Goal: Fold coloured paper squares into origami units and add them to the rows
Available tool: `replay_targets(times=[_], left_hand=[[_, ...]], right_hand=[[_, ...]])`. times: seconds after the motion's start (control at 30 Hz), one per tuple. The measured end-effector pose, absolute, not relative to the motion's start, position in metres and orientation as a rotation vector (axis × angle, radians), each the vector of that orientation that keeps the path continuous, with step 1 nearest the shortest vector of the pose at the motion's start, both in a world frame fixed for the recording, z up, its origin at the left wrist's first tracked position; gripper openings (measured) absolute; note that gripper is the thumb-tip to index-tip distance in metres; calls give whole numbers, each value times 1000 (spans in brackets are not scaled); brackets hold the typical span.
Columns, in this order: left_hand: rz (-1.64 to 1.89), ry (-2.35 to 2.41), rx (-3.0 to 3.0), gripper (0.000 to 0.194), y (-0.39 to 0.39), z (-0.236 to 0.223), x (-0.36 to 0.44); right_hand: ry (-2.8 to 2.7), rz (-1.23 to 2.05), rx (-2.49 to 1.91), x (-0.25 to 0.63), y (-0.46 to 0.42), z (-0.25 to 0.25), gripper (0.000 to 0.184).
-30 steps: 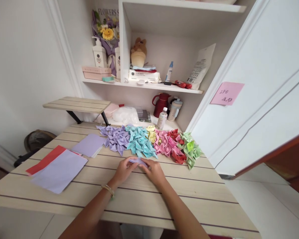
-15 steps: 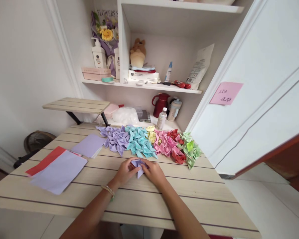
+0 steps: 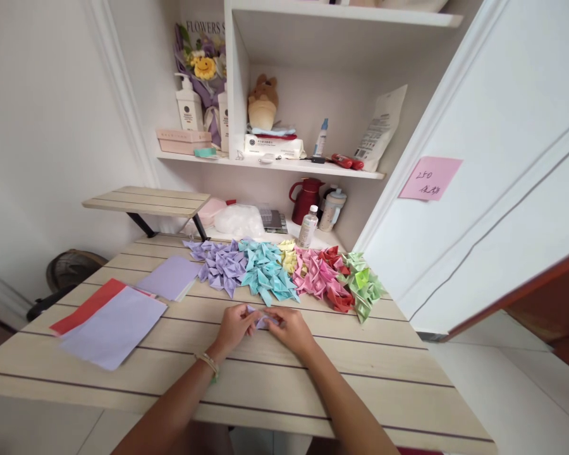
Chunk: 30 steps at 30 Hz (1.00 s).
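Note:
Between my two hands is a small piece of folded purple paper [image 3: 262, 321], partly covered by my fingers. My left hand [image 3: 236, 327] pinches its left side, and my right hand [image 3: 288, 326] grips the right side. Just beyond my hands lie heaps of folded paper pieces, sorted by colour: purple [image 3: 222, 266], blue [image 3: 267, 272], yellow [image 3: 288, 255], pink [image 3: 315, 272], red [image 3: 340, 299] and green [image 3: 361, 281]. Flat purple sheets [image 3: 114, 325] rest to the left, over a red sheet [image 3: 88, 308].
A stack of purple paper [image 3: 169, 277] sits at the left of the slatted table [image 3: 360, 404]. Behind the heaps stand a clear bottle [image 3: 308, 227], a red jug [image 3: 306, 201] and a pale tumbler [image 3: 332, 210]. A small raised shelf [image 3: 146, 201] overhangs the back left corner.
The folded purple paper has been turned or flattened between my fingers, and less of it shows. My hands have shifted only slightly; everything else stays in place.

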<state>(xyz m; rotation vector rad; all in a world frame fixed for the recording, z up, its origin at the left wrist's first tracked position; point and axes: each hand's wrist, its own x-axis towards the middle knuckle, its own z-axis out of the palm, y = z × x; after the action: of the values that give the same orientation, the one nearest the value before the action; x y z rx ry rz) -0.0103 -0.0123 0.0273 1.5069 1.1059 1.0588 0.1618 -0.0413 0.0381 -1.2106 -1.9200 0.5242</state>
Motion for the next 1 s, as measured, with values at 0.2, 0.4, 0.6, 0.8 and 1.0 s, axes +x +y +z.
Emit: replay_targets(times=[0.2,0.4,0.6,0.8,1.0], left_hand=[[1050,1086,1521,27,-15,33,-9],[1059,1009,1519,26,-15,36,-6],[1055,941,1514,27,-17,39,-5],[1037,905,1517,29,-20,42,-5],[1047,924,1517,26,-19,40,-5]], right_hand=[[-1851,391,-1349,154,-46,37,20],[-1797,482,-1321,152,-45,35,20],[-1593,985,-1081,153,-39,34,31],[-1537,1098,-1062,158,-34,24,40],[-1548,1079,-1083,158,-34,22,37]])
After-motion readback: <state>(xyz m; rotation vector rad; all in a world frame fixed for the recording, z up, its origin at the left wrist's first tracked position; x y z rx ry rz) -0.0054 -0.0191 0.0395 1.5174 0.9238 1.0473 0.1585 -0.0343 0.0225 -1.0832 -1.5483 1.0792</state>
